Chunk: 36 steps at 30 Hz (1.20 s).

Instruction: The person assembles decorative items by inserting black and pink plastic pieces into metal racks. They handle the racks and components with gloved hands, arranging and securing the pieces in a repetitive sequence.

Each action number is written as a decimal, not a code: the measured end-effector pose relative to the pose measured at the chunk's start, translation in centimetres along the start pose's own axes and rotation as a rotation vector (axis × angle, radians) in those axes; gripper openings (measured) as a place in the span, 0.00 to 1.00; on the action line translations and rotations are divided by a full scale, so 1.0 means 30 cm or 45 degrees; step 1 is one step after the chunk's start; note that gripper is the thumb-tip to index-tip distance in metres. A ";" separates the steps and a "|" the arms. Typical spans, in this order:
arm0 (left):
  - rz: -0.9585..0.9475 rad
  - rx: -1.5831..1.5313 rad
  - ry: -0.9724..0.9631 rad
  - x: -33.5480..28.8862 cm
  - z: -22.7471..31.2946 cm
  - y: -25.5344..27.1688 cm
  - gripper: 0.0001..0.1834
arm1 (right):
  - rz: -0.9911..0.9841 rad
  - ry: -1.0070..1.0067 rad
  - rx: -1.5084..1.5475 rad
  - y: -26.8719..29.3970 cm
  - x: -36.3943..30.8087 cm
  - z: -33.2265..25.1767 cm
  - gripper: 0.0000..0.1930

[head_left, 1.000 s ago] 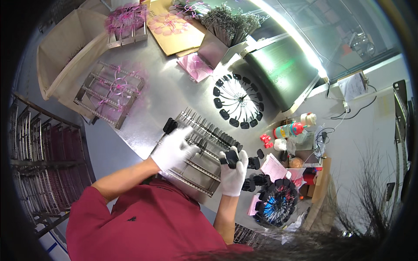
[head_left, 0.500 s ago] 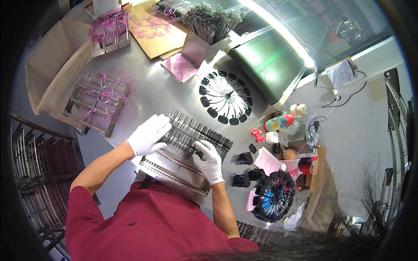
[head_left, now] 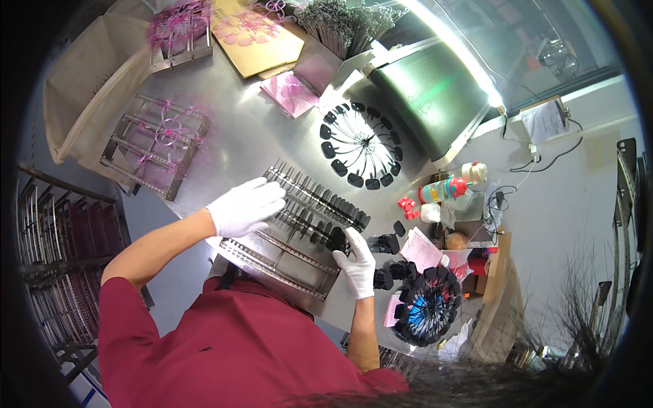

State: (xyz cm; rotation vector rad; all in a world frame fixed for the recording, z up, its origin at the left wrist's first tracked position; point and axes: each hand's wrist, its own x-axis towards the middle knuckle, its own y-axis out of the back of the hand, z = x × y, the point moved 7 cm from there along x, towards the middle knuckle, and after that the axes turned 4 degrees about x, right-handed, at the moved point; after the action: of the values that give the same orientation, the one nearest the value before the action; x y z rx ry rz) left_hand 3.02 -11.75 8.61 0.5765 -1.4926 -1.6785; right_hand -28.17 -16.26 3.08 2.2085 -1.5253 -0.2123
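While the metal rack (head_left: 297,253) separates both hands (head_left: 246,208) (head_left: 358,266), left looks unclenched, right's hold unclear.

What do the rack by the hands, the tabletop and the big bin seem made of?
The rack is probably bare steel: grey, shiny, slotted rails. The tabletop looks like satin metal, with soft, blurred light reflections. The bin is matte beige, maybe plastic, from its thick rim, though fabric is possible.
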 end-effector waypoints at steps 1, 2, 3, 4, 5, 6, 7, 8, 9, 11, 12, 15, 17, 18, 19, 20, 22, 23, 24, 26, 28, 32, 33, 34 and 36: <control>0.067 0.072 0.047 -0.034 -0.024 -0.004 0.37 | -0.003 -0.024 0.001 0.010 -0.007 0.011 0.34; 0.021 0.090 0.021 -0.029 -0.017 -0.023 0.37 | -0.003 -0.049 0.001 0.025 -0.017 0.024 0.35; -0.026 0.114 -0.006 -0.014 -0.009 -0.017 0.37 | -0.039 -0.062 0.067 0.029 -0.014 0.043 0.38; -0.072 0.138 -0.035 0.006 0.000 -0.016 0.37 | -0.029 -0.142 0.154 0.047 -0.028 0.069 0.39; -0.043 0.141 -0.072 0.030 0.028 -0.028 0.37 | -0.017 -0.223 0.243 0.065 -0.047 0.095 0.39; -0.040 0.173 -0.086 0.053 0.057 -0.037 0.37 | -0.016 -0.297 0.333 0.074 -0.051 0.099 0.39; 0.012 0.159 -0.123 0.084 0.088 -0.058 0.38 | -0.003 -0.313 0.371 0.092 -0.056 0.085 0.38; 0.063 0.145 -0.161 0.117 0.118 -0.089 0.38 | -0.024 -0.257 0.273 0.101 -0.048 0.076 0.38; 0.148 0.147 -0.232 0.153 0.158 -0.127 0.37 | -0.042 -0.207 0.174 0.112 -0.050 0.074 0.37; 0.242 0.083 -0.272 0.206 0.247 -0.152 0.36 | -0.021 -0.147 0.098 0.113 -0.048 0.078 0.35; 0.255 0.030 -0.232 0.238 0.267 -0.160 0.36 | -0.020 -0.103 0.072 0.108 -0.039 0.063 0.35; 0.237 0.020 -0.253 0.275 0.232 -0.138 0.37 | 0.005 -0.035 0.043 0.091 -0.021 0.046 0.34; 0.213 0.024 -0.174 0.260 0.196 -0.103 0.36 | -0.026 0.058 -0.038 0.080 -0.011 0.006 0.33; 0.182 0.077 -0.129 0.244 0.178 -0.073 0.34 | -0.050 0.094 -0.059 0.075 -0.006 -0.013 0.34; 0.186 0.101 -0.157 0.233 0.171 -0.089 0.35 | -0.013 -0.034 0.070 0.087 -0.009 0.029 0.35; 0.200 0.088 -0.194 0.243 0.186 -0.094 0.36 | 0.024 -0.161 0.200 0.097 -0.024 0.088 0.36; 0.235 0.065 -0.235 0.254 0.218 -0.104 0.37 | 0.020 -0.327 0.394 0.091 -0.028 0.132 0.38; 0.206 0.104 -0.268 0.270 0.241 -0.129 0.35 | -0.006 -0.371 0.458 0.080 -0.027 0.135 0.38; 0.190 0.108 -0.271 0.281 0.270 -0.143 0.33 | -0.019 -0.421 0.514 0.082 -0.033 0.138 0.39; 0.182 0.107 -0.252 0.285 0.272 -0.145 0.33 | 0.069 -0.416 0.547 0.110 -0.031 0.135 0.34; 0.211 0.162 -0.217 0.277 0.239 -0.178 0.33 | 0.160 -0.421 0.571 0.153 -0.040 0.133 0.29; 0.242 0.165 -0.264 0.302 0.306 -0.157 0.31 | 0.479 -0.419 0.347 0.383 0.023 0.140 0.14; 0.252 0.072 -0.299 0.317 0.335 -0.160 0.31 | 0.431 -0.573 -0.022 0.426 0.076 0.110 0.13; 0.295 0.079 -0.311 0.326 0.364 -0.156 0.32 | 0.372 -0.715 -0.396 0.469 0.127 0.073 0.14; 0.221 -0.013 -0.304 0.375 0.413 -0.228 0.32 | 0.098 -0.665 -1.046 0.495 0.212 0.205 0.26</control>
State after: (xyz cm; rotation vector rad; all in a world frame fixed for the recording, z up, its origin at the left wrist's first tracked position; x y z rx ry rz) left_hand -14.85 -13.40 6.38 0.2378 -1.6503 -1.6611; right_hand -40.63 -28.09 4.93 1.4799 -1.3886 -1.2229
